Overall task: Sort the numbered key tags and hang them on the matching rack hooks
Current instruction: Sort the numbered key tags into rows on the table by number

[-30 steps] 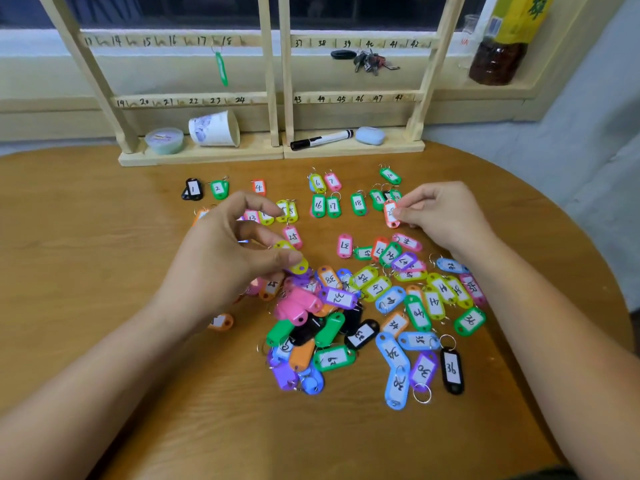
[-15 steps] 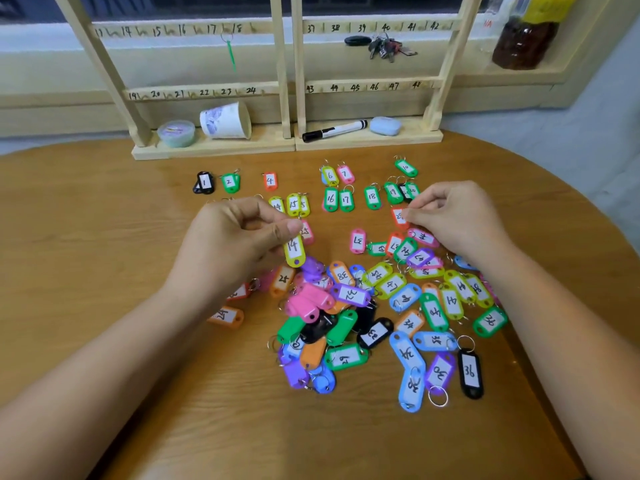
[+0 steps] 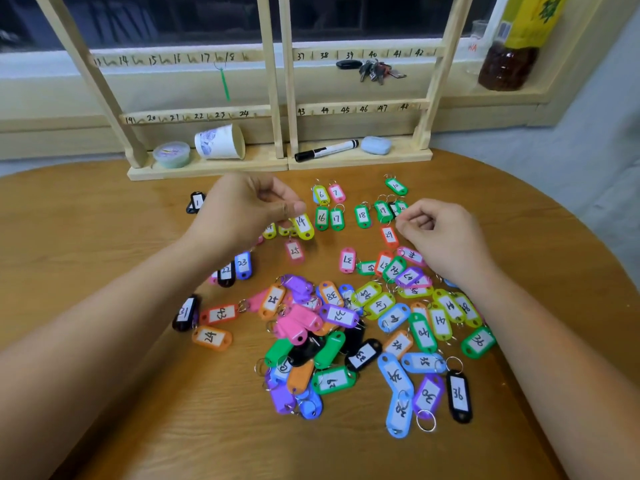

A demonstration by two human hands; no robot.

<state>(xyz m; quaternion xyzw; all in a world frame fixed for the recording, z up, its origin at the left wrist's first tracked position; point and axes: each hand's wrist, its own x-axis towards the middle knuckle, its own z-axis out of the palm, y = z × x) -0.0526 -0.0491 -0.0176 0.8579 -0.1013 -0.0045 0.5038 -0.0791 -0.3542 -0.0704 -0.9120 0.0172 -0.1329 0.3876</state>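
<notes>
We have a round wooden counter [image 3: 104,393] carrying everything. The wooden rack [image 3: 273,98] stands at its far edge with numbered hooks, and one green tag [image 3: 225,83] hangs near 18. The loose tag pile [image 3: 346,327] sits mid-counter between the forearms, with sorted rows beyond it. The left hand [image 3: 242,213] pinches yellow tag 14 [image 3: 303,225] by its top end, just left of green tag 16 [image 3: 322,218]. The right hand [image 3: 440,237] has its fingers curled, tips just above red tag 29 [image 3: 388,235]. We cannot tell whether it holds anything.

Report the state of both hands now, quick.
Left hand: pinches yellow tag 14.
Right hand: fingers curled beside the red tag; whether it grips anything cannot be told.
</notes>
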